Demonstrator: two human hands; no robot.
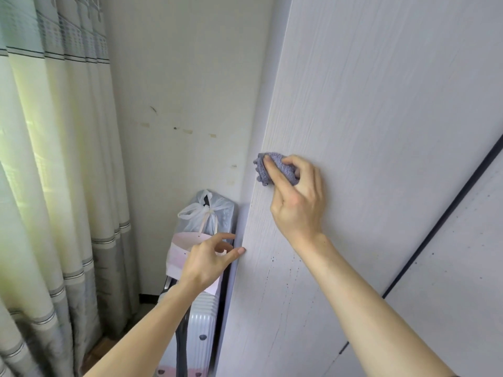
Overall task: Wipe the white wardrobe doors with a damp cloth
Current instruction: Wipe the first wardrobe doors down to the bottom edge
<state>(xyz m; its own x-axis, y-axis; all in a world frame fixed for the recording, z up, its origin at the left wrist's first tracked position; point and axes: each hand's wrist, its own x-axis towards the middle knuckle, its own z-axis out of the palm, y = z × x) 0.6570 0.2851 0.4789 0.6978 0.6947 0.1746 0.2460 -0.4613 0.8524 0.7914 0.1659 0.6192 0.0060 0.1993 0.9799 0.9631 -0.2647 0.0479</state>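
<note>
I am pressing a bunched grey cloth against the left wardrobe door near its outer edge, my right hand pinching the cloth between thumb and curled fingers. My left hand is holding nothing — fingers loosely bent, thumb tip touching the door's edge lower down. Progress, as I judge it, is partial: dark specks are showing below the cloth and on the neighbouring door, so much is left to wipe. Beside the wardrobe, a knotted plastic bag and a pink paper bag are sitting above a closed suitcase — contents not visible.
</note>
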